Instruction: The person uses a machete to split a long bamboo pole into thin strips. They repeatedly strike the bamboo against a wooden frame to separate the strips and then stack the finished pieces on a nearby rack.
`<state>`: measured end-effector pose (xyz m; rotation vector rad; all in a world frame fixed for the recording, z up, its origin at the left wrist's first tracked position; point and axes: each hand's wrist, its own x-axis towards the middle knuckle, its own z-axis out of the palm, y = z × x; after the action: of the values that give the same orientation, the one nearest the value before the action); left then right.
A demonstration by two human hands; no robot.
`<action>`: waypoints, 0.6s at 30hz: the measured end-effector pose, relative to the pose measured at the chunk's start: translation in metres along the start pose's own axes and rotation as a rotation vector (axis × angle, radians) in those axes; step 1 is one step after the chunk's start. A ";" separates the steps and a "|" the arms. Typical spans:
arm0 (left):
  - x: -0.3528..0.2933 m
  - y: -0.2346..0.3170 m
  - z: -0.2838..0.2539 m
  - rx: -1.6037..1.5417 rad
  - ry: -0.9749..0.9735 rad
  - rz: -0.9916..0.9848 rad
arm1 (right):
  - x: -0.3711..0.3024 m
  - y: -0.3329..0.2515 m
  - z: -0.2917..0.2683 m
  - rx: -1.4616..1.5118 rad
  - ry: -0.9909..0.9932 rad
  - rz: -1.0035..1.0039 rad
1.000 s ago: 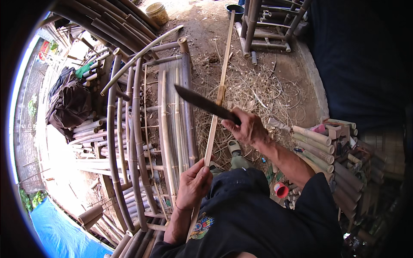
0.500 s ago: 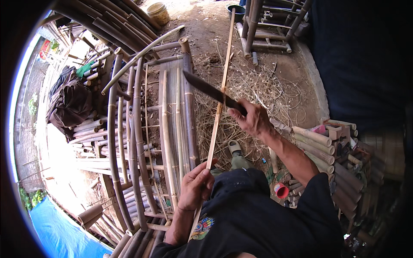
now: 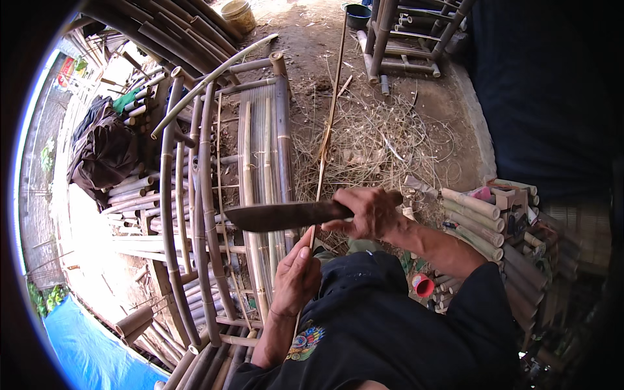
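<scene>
My right hand [image 3: 372,213] is closed round the handle of a machete [image 3: 279,216]. Its dark, broad blade points left and lies across a long, thin bamboo strip [image 3: 331,120], close above my left hand [image 3: 297,276]. The fingers of my left hand are closed on the strip, with the thumb along it. From there the strip runs away from me, narrow side up, toward a dark bucket at the far end. Its near end passes back beside my left forearm. Whether the blade touches the strip I cannot tell.
A bamboo bench [image 3: 284,136] stands along my left, with a curved pole [image 3: 214,84] across its far end. Shavings [image 3: 383,146] litter the ground ahead. Cut bamboo poles [image 3: 471,218] are stacked at right, near a red cup [image 3: 422,285]. A dark bucket [image 3: 358,17] stands far ahead.
My right hand has drawn the machete back toward me, down to just above my left hand. The strip has turned, showing a narrower side. My left hand has stayed nearly in place.
</scene>
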<state>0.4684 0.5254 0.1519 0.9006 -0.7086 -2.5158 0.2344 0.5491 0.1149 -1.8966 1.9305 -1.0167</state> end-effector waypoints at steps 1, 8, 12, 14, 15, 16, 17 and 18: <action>-0.001 -0.002 0.000 0.011 0.001 0.003 | 0.008 0.009 -0.004 0.029 -0.058 0.143; -0.004 0.000 0.000 0.080 0.015 0.005 | 0.001 0.013 0.001 -0.040 0.046 0.041; -0.005 -0.004 -0.004 0.107 0.027 0.011 | 0.019 0.025 -0.015 -0.094 0.004 0.171; -0.003 -0.001 -0.001 0.055 0.013 -0.002 | 0.006 0.013 -0.003 -0.093 0.043 -0.022; -0.002 0.000 0.001 0.028 0.006 -0.009 | 0.007 0.011 -0.001 -0.109 0.130 -0.118; -0.002 -0.001 -0.002 0.027 -0.006 -0.018 | 0.012 0.018 -0.004 -0.097 0.062 0.015; -0.003 -0.003 -0.008 0.026 -0.018 -0.028 | 0.021 0.033 -0.011 -0.085 -0.007 0.148; -0.004 -0.004 -0.010 0.025 -0.034 -0.043 | 0.025 0.045 -0.017 -0.076 -0.074 0.287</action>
<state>0.4776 0.5273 0.1449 0.8922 -0.7401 -2.5716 0.1858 0.5265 0.1064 -1.6055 2.1453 -0.7886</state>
